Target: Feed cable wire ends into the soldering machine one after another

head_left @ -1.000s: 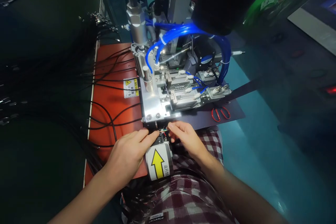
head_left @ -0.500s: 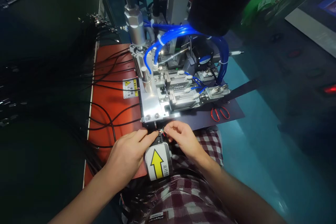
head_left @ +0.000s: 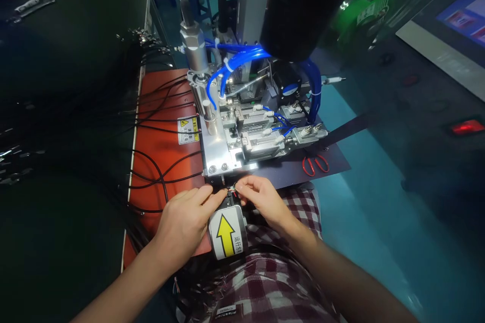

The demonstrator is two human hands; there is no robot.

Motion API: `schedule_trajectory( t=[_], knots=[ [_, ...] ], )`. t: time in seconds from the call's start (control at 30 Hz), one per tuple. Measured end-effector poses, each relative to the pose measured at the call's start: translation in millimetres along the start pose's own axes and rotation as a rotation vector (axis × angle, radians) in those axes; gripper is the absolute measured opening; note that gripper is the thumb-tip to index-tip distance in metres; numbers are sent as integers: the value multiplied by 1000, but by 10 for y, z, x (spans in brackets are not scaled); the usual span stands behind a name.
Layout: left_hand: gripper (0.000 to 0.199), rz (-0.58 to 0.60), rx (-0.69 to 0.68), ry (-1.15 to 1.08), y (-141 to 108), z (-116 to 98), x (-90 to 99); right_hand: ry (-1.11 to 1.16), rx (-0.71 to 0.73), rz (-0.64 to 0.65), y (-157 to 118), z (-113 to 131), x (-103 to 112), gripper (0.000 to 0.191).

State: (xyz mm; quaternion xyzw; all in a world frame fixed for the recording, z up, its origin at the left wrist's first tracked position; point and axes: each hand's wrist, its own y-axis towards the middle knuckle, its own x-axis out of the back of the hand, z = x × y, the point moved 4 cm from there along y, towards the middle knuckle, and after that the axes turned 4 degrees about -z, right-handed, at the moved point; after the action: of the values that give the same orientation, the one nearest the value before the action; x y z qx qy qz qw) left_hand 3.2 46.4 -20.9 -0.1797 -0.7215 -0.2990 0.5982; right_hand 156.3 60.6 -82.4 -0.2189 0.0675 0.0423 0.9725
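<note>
At the front of the machine, my left hand is closed, its thumb and index fingertip against a small part with thin wires. What exactly lies under those fingertips is hidden. From the other side my right hand pinches the fine wires, a red one among them. Both hands meet just above a black guide. Below it sits a rounded white housing with a yellow arrow. The metal machine with its cylinders stands right beyond my fingers.
Black cables cross the orange-red mat on the left. Blue air tubes arch over the machine, below a dark column. Red-handled scissors lie on the dark plate at right. A screen stands far right.
The view has shifted slightly, so the machine's upper part sits a little lower and further left. Both hands keep the same pose at the small wired part.
</note>
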Motion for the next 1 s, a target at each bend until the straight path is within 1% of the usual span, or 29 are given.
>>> schedule_trajectory(
  t=[0.13,0.23,0.3,0.37,0.5,0.57,0.6,0.67,0.7,0.77,0.87,0.93,1.0],
  knots=[
    [33,-14,-3,-13,-3,1,-3,-27,9,-39,11,17,12,27],
    [34,-23,-4,-19,-8,7,-17,-38,45,-115,3,7,-22,21],
    [33,-20,-3,-27,-13,12,-28,-45,117,-181,-16,5,-46,18],
    [33,-19,-3,-36,-19,13,-33,-96,220,-221,-47,16,-68,15],
    [31,-31,5,-45,-26,13,-28,-333,415,-264,-122,75,-81,13],
    [31,-38,4,-52,-25,12,-26,-438,478,-290,-155,106,-73,12],
    [31,-41,2,-55,-24,12,-26,-463,488,-297,-164,114,-69,12],
    [31,-48,-2,-59,-22,13,-26,-415,438,-291,-159,99,-59,13],
    [32,-49,-2,-60,-21,14,-28,-347,375,-282,-144,76,-52,13],
    [32,-51,-4,-62,-19,15,-27,-155,196,-240,-99,8,-49,16],
    [32,-48,-7,-71,-13,13,-20,98,-47,-133,-38,-73,-70,19],
    [32,-45,-6,-77,-5,12,-15,166,-127,-76,-22,-93,-68,21],
    [33,-43,-2,-80,1,14,-12,158,-143,-92,-33,-102,-34,21]
  ],
)
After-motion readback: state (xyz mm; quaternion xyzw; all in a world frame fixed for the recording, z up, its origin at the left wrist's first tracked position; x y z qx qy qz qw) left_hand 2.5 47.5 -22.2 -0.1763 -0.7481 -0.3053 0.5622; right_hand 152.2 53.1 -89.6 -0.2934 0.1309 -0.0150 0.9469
